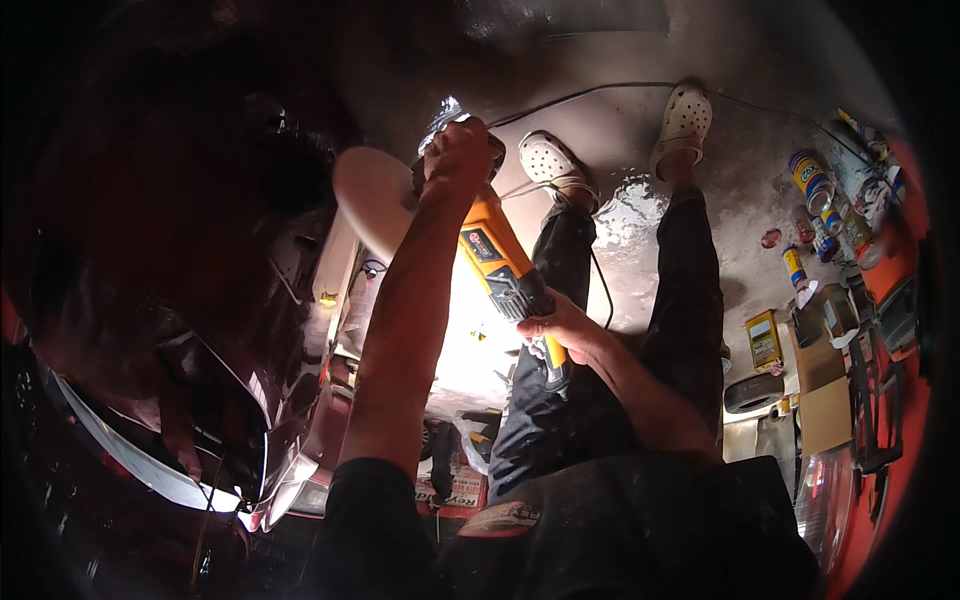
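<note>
An orange and black power polisher (497, 247) slants across the middle of the view, held in both hands. My left hand (458, 153) is closed over its front end, next to the head. My right hand (570, 328) wraps round the rear grip, with the thumb on top. A pale round pad (368, 195) is on the polisher's head, facing the dark glossy car body (210, 150) on the left. I cannot tell whether the pad touches the car. Part of the pad is behind my left forearm.
A dark power cord (590, 88) runs over the floor past my clog-type shoes (550, 160). To the right are several cans (810, 176), a yellow box (764, 340), a cardboard box (824, 400) and a tyre (753, 393). Bright light glares below the polisher.
</note>
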`<move>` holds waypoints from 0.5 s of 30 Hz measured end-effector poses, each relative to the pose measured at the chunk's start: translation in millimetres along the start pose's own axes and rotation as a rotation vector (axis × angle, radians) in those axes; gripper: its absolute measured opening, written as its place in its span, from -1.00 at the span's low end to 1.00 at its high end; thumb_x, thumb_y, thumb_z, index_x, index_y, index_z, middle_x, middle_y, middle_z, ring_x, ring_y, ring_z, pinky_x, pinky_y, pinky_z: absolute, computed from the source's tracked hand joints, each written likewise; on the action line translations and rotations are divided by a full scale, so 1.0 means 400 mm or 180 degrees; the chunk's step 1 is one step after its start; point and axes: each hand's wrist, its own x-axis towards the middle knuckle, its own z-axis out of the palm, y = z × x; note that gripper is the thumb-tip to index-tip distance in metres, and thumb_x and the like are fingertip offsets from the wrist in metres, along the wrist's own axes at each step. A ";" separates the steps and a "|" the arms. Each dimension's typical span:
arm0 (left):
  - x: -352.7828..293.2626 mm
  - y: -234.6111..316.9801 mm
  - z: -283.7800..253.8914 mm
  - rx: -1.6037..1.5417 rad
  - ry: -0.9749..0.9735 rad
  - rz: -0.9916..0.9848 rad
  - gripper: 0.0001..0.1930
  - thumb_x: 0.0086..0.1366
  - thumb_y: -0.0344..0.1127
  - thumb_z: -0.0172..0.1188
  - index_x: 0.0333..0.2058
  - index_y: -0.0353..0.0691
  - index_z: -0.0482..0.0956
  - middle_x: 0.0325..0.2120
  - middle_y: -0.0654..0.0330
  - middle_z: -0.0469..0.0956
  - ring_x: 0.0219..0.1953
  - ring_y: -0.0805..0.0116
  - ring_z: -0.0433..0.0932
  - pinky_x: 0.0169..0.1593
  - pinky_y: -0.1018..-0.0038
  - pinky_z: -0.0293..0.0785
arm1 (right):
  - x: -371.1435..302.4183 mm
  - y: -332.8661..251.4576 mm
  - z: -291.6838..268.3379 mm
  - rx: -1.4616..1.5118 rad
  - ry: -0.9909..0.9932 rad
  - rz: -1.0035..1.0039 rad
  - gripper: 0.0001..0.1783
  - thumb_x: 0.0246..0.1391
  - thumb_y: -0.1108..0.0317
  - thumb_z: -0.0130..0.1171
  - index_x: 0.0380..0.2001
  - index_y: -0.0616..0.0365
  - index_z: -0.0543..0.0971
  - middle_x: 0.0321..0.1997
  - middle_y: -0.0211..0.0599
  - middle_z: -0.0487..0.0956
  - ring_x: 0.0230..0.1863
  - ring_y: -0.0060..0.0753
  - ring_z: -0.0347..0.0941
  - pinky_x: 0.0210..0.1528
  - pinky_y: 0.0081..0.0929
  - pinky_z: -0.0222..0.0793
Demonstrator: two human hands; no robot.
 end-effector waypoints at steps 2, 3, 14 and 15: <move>-0.002 -0.016 0.020 0.0084 -0.0168 -0.0143 -0.59 0.19 -0.01 0.38 -0.12 -0.16 0.62 -0.12 -0.07 0.65 0.00 -0.08 0.63 0.06 0.10 0.56 | 0.008 -0.003 -0.006 0.0104 -0.0151 0.0195 -0.50 -0.09 0.40 0.49 -0.09 0.13 0.46 -0.40 -0.41 0.51 -0.47 -0.55 0.46 -0.47 -0.50 0.42; 0.005 -0.023 0.034 0.0187 -0.0230 -0.0154 -0.59 0.19 -0.02 0.39 -0.12 -0.17 0.63 -0.11 -0.07 0.65 0.00 -0.09 0.63 0.06 0.10 0.56 | 0.022 0.009 -0.020 0.0154 -0.0233 0.0380 -0.51 -0.09 0.39 0.50 -0.11 0.13 0.46 -0.40 -0.40 0.51 -0.47 -0.54 0.47 -0.47 -0.50 0.43; 0.105 0.001 -0.009 0.0585 -0.0319 -0.0064 -0.65 0.20 -0.07 0.36 -0.14 -0.14 0.67 -0.13 -0.04 0.66 0.00 -0.07 0.63 0.06 0.13 0.59 | 0.083 -0.079 -0.027 0.0127 -0.0386 0.0431 -0.61 -0.04 0.37 0.48 -0.20 0.13 0.49 -0.42 -0.40 0.50 -0.47 -0.54 0.46 -0.48 -0.48 0.42; 0.126 0.003 -0.011 0.0577 -0.0311 -0.0073 -0.62 0.19 -0.04 0.37 -0.11 -0.13 0.66 -0.12 -0.05 0.65 0.00 -0.07 0.63 0.07 0.12 0.58 | 0.092 -0.094 -0.037 0.0128 -0.0404 0.0423 -0.61 -0.04 0.36 0.48 -0.21 0.12 0.49 -0.42 -0.40 0.49 -0.47 -0.54 0.46 -0.48 -0.48 0.42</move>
